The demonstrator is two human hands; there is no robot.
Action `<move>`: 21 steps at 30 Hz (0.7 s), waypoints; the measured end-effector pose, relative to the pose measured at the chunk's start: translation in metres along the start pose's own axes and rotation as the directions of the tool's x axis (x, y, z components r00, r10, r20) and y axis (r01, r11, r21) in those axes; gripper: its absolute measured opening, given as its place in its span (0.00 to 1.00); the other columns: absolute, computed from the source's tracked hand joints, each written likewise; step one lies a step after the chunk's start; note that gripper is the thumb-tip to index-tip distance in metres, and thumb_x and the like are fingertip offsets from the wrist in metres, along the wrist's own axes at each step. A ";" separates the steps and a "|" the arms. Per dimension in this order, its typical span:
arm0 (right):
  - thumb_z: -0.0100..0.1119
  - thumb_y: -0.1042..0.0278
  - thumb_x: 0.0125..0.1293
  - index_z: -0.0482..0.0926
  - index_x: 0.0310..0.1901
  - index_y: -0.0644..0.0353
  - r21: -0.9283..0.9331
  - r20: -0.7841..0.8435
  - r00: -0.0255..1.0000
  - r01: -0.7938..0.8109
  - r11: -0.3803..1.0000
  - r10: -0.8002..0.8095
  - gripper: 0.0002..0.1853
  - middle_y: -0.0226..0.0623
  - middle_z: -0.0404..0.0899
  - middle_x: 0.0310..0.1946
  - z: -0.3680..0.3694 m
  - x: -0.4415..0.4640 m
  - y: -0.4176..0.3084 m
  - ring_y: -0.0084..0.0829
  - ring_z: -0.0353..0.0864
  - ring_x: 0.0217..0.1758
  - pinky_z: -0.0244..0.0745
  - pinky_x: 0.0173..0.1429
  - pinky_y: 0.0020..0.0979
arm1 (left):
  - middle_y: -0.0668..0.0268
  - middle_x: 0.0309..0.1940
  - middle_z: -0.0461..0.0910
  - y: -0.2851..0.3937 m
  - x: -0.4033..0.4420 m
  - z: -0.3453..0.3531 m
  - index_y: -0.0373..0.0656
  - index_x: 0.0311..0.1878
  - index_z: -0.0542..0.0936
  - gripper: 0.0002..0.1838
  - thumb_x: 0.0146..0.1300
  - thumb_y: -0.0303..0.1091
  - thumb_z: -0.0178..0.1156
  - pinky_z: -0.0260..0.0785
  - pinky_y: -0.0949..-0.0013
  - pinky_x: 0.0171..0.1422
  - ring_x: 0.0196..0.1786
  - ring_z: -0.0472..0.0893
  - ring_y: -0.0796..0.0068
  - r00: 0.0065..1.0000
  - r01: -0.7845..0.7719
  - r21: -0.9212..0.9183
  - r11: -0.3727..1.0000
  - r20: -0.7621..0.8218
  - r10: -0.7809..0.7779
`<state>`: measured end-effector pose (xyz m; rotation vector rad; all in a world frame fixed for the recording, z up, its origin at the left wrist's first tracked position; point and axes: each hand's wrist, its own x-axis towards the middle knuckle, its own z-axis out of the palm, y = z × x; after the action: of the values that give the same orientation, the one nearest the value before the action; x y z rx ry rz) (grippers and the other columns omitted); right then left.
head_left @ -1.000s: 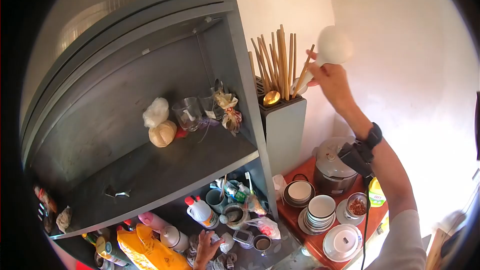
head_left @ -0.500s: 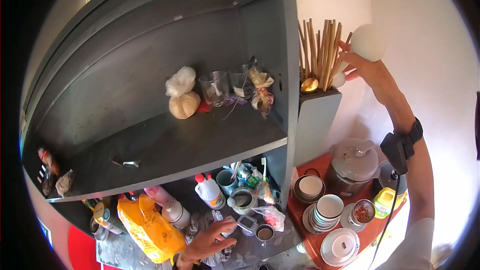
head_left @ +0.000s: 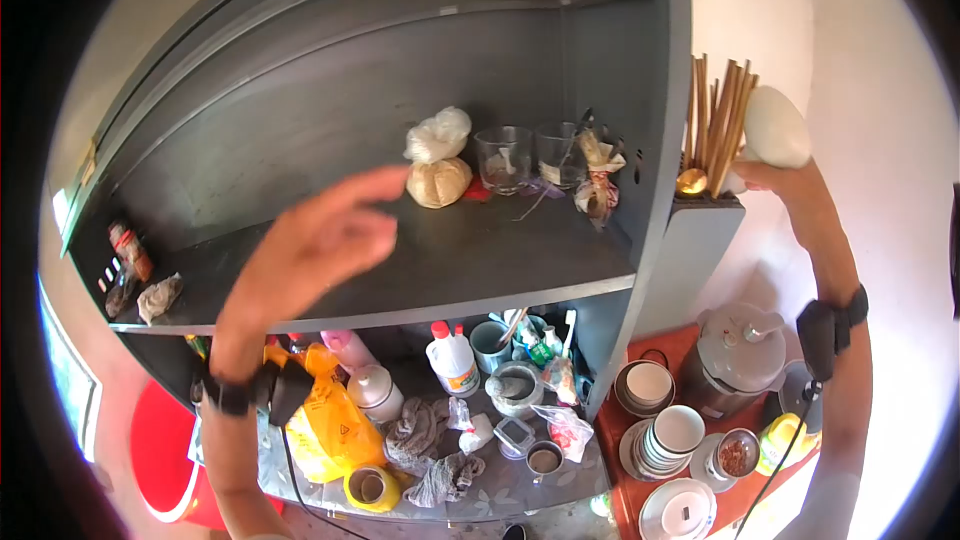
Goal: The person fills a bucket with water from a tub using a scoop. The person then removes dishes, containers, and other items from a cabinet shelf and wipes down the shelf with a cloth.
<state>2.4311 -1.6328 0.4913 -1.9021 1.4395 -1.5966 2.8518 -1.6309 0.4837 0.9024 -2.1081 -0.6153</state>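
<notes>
Before the grey shelf (head_left: 520, 250), left hand (head_left: 315, 250) loosely open, empty; knotted bag (head_left: 438, 183) near it, glass cup (head_left: 503, 160) beside, open room to front edge (head_left: 480, 307). Right hand (head_left: 770, 176) at white ladle (head_left: 777, 127), chopsticks (head_left: 728, 125) alongside; hold unclear.

big red bucket (head_left: 165, 445) down low, scrunched-up yellow plastic bag (head_left: 335, 430), red-capped white bottle (head_left: 455, 365), chunky grey mortar (head_left: 520, 404), grey cooker (head_left: 738, 350) sitting on a reddish table (head_left: 683, 348), bunch of white bowls (head_left: 679, 430) stacked near it
</notes>
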 end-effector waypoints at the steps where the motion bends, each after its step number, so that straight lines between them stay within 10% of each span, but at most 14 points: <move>1: 0.60 0.66 0.48 0.73 0.42 0.61 0.004 0.014 1.000 0.010 1.000 -0.010 0.18 0.34 0.74 0.35 0.002 -0.004 -0.002 0.22 0.71 0.41 0.67 0.43 0.24 | 0.59 0.54 0.66 0.001 0.013 -0.007 0.45 0.59 0.63 0.26 0.57 0.36 0.54 0.67 0.74 0.42 0.46 0.73 0.74 1.000 0.014 0.060 0.998 -0.027 -0.012; 7: 0.59 0.65 0.52 0.74 0.45 0.65 0.110 -0.411 0.904 0.176 0.978 -0.117 0.19 0.32 0.75 0.35 0.015 -0.006 0.012 0.21 0.71 0.34 0.67 0.40 0.24 | 0.53 0.51 0.68 -0.045 0.104 -0.031 0.42 0.58 0.65 0.33 0.51 0.52 0.56 0.64 0.65 0.52 0.47 0.73 0.59 0.988 0.002 0.574 0.819 -0.128 0.088; 11: 0.59 0.65 0.53 0.76 0.43 0.64 -0.158 -0.316 0.939 0.085 0.984 -0.132 0.17 0.30 0.77 0.31 0.018 0.002 0.032 0.19 0.70 0.31 0.67 0.39 0.22 | 0.49 0.45 0.71 -0.086 0.155 -0.029 0.40 0.55 0.67 0.36 0.45 0.53 0.60 0.69 0.68 0.40 0.46 0.73 0.61 0.989 0.094 0.765 0.637 -0.148 0.031; 16: 0.59 0.67 0.51 0.77 0.35 0.65 -0.304 -0.311 0.930 0.096 0.948 -0.194 0.12 0.29 0.76 0.26 0.022 0.003 0.033 0.18 0.69 0.28 0.65 0.37 0.20 | 0.53 0.31 0.75 -0.101 0.171 -0.012 0.37 0.39 0.72 0.27 0.42 0.51 0.61 0.67 0.64 0.36 0.35 0.75 0.61 0.990 0.109 0.682 0.724 -0.144 -0.013; 18: 0.58 0.63 0.50 0.73 0.39 0.62 -0.182 -0.084 0.986 -0.157 0.971 0.143 0.16 0.31 0.73 0.30 0.009 0.003 0.033 0.20 0.69 0.31 0.66 0.38 0.24 | 0.55 0.28 0.75 -0.106 0.174 -0.008 0.37 0.34 0.72 0.25 0.41 0.50 0.62 0.66 0.63 0.33 0.31 0.76 0.61 0.981 0.140 0.670 0.729 -0.193 -0.011; 21: 0.56 0.61 0.51 0.71 0.43 0.61 0.097 -0.111 0.992 -0.055 0.994 0.066 0.18 0.34 0.73 0.35 0.011 -0.019 0.017 0.23 0.73 0.34 0.68 0.42 0.25 | 0.60 0.23 0.74 -0.108 0.179 -0.013 0.38 0.31 0.71 0.22 0.40 0.46 0.62 0.65 0.66 0.25 0.26 0.75 0.67 0.940 0.018 0.730 0.683 -0.246 0.238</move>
<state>2.4340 -1.6295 0.4634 -1.7243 1.4250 -1.7371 2.8210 -1.8375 0.5005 1.1778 -2.0702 0.4844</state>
